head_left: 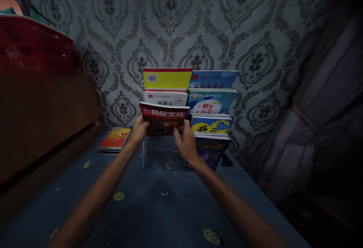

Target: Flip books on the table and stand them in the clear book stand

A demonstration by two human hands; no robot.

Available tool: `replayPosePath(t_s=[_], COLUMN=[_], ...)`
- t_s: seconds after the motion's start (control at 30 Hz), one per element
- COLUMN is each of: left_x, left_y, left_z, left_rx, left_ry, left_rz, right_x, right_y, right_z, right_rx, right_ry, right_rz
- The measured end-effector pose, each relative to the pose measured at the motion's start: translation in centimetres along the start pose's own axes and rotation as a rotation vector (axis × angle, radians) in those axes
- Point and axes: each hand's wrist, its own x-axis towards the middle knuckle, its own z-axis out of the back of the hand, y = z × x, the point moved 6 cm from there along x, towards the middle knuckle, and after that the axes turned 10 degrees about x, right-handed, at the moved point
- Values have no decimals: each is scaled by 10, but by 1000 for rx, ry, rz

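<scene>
Between my two hands is a dark red book with white Chinese lettering, its cover towards me. My left hand grips its left edge and my right hand its right edge. The book is at the left column of a clear tiered rack, above the front tier. Behind it stand a white book and a yellow book. In the right column are a blue book, a teal book, a blue-and-yellow book and a dark blue book.
Left of the rack, a few books with an orange cover lie stacked on the blue patterned cloth. A wooden cabinet carries a red basket at the left. Patterned wallpaper rises behind; a tied curtain hangs at the right.
</scene>
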Motion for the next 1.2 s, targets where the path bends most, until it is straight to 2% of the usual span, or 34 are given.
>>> replayPosePath(t_s=[0.2, 0.4, 0.6, 0.87, 1.0, 1.2], left_x=[-7, -18, -30, -44, -45, -46], left_y=[23, 13, 10, 9, 12, 12], left_z=[0, 2, 8, 11, 11, 8], left_rx=[69, 386, 679, 996, 1072, 1046], left_ry=[17, -10, -104, -120, -102, -83], left_rz=[3, -154, -153, -203, -197, -218], right_x=[-10, -18, -21, -24, -23, -23], right_y=[-20, -36, -45, -51, -54, -48], right_z=[-4, -4, -8, -11, -8, -7], right_rx=[1, 6, -29, -145, -227, -205], right_ry=[46, 81, 120, 118, 65, 15], right_rz=[-53, -131, -177, -152, -116, -92])
